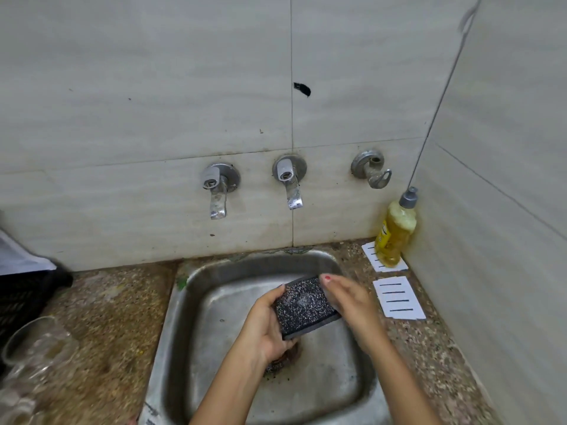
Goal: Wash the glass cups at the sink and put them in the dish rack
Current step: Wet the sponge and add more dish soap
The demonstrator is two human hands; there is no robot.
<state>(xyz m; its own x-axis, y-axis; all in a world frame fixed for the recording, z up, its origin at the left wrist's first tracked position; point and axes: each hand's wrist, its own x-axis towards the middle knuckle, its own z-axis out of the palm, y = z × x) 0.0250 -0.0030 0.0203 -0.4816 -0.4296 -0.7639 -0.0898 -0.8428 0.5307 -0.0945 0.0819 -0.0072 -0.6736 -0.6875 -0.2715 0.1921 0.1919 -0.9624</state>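
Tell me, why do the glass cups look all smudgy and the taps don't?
Head view: the glass cups sit at the lower-left edge, where blur and wide-angle stretch smear them; the taps near the middle look sharp; the right hand by the sponge is blurred too.

a yellow soap bottle (394,233) with a grey cap stands in the corner on a white slotted tray (372,256); a second such tray (399,297) lies nearer on the speckled counter (116,308) (a black mark (302,88) mars the tiled wall (153,87)).
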